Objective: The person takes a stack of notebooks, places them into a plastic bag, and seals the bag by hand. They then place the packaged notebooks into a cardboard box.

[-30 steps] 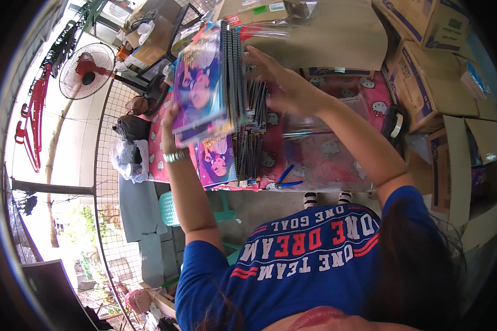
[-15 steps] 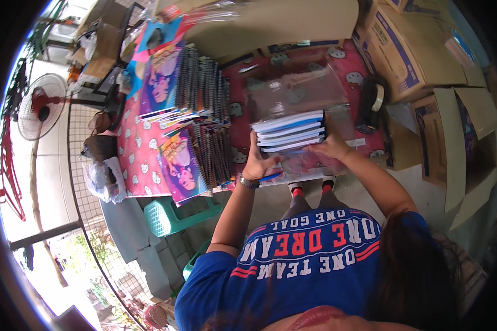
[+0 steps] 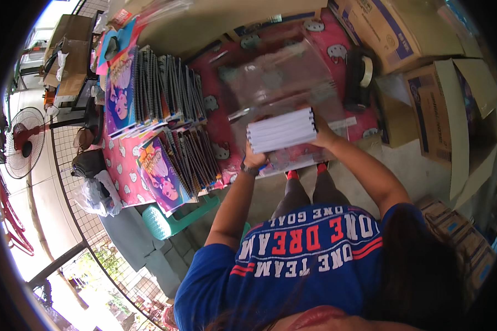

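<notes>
A small stack of notebooks (image 3: 283, 131), white page edges facing up and dark spiral bindings at its ends, is held between both hands above the table. My left hand (image 3: 254, 159) grips its left end, with a watch on the wrist. Something small and blue shows beside that hand, too hidden to name. At the other end, my right hand (image 3: 324, 134) is closed round the stack, its fingers partly out of sight. Under and beyond the stack lie clear plastic bags (image 3: 281, 83) on a pink patterned tablecloth (image 3: 218, 149).
Tall piles of spiral notebooks (image 3: 168, 91) with colourful covers stand on the table's left side, a second pile (image 3: 174, 163) nearer. A black tape dispenser (image 3: 360, 80) sits at right. Cardboard boxes (image 3: 433, 118) crowd the right. A green stool (image 3: 176, 218) and a fan (image 3: 26, 142) are at left.
The stack has tipped, so its white page edges now face up more fully and less of the covers shows. Both hands still hold it. The whole view has shifted slightly.
</notes>
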Demonstrator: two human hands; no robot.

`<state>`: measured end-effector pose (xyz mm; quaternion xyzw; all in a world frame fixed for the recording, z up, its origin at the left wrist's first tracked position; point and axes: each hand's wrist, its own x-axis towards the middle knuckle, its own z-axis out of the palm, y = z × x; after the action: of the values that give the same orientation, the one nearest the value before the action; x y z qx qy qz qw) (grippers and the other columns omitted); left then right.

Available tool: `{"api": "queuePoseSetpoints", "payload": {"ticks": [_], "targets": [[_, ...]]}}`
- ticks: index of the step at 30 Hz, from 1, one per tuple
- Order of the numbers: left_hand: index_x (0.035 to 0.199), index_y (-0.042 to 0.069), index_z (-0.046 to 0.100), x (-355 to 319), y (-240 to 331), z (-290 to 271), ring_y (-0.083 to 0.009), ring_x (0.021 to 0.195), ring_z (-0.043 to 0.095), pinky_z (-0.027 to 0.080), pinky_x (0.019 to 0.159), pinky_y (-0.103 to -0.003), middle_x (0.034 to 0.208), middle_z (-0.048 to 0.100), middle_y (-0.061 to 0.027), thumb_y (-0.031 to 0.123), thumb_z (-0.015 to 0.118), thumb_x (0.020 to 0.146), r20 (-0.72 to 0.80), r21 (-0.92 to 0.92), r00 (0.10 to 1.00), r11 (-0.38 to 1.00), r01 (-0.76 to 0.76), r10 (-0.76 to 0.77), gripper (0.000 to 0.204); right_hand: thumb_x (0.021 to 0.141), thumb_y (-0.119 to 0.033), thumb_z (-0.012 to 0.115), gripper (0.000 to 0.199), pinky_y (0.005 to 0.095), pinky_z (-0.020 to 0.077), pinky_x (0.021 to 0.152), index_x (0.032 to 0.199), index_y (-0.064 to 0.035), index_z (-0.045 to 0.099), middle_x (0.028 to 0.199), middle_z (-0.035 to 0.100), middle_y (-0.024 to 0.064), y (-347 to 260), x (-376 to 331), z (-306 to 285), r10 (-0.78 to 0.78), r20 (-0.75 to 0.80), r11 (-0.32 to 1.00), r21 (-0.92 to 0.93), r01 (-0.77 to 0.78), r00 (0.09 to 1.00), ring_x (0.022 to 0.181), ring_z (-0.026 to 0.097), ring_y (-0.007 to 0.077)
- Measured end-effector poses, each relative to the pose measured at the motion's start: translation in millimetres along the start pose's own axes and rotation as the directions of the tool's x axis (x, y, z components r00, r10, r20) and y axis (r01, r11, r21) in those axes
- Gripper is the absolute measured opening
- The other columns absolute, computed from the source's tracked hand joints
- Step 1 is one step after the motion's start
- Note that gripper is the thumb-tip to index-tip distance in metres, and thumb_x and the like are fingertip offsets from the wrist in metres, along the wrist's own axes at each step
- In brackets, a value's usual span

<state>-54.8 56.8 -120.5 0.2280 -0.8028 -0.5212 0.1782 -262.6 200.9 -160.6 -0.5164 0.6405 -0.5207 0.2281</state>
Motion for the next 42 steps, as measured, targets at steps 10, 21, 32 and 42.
{"api": "queuePoseSetpoints", "payload": {"ticks": [10, 21, 32, 42], "targets": [[0.119, 0.006, 0.055, 1, -34, -3, -0.0265, 0.114, 0.053, 0.041, 0.099, -0.033, 0.127, 0.053, -0.0134, 0.009, 0.075, 0.072, 0.051, -0.034, 0.998, 0.998, -0.044, 0.045, 0.051, 0.070, -0.056, 0.071, 0.109, 0.0480, 0.0152, 0.116, 0.147, 0.0015, 0.018, 0.149, 0.025, 0.0243, -165, 32, -50, -0.024, 0.244, 0.797, -0.580, 0.166, 0.970, 0.140, 0.021, 0.0395], [0.131, 0.004, 0.047, 28, -56, -31, -0.0211, 0.111, 0.056, 0.044, 0.097, -0.038, 0.120, 0.058, -0.0092, 0.013, 0.076, 0.076, 0.375, -0.052, 0.874, 0.935, 0.352, -0.308, 0.063, 0.077, -0.066, 0.056, 0.075, 0.0412, 0.0467, 0.081, 0.111, 0.0016, 0.056, 0.092, 0.057, 0.0139, -115, 70, -49, -0.266, 0.184, 0.637, -0.704, 0.316, 0.946, 0.088, 0.057, 0.0304], [0.124, -0.003, 0.058, 188, -34, -70, -0.0207, 0.111, 0.055, 0.040, 0.099, -0.031, 0.121, 0.061, -0.0118, 0.028, 0.071, 0.083, 0.313, -0.006, 0.837, 0.880, 0.475, -0.450, 0.053, 0.085, -0.075, 0.037, 0.087, 0.0465, 0.0492, 0.076, 0.077, 0.0057, 0.067, 0.079, 0.064, 0.0294, 52, 66, 9, 0.594, -0.444, 0.655, -0.219, -0.724, 0.671, 0.083, 0.064, 0.0440], [0.117, -0.001, 0.061, 156, -59, -67, -0.0202, 0.100, 0.060, 0.045, 0.089, -0.032, 0.112, 0.064, -0.0141, 0.030, 0.068, 0.085, -0.301, -0.014, 0.877, 0.921, 0.388, -0.374, 0.045, 0.086, -0.056, 0.054, 0.063, 0.0438, 0.0470, 0.088, 0.104, 0.0031, 0.063, 0.107, 0.061, 0.0223, -37, 69, -18, 0.216, -0.472, 0.650, -0.584, -0.486, 0.855, 0.101, 0.060, 0.0359]]}}
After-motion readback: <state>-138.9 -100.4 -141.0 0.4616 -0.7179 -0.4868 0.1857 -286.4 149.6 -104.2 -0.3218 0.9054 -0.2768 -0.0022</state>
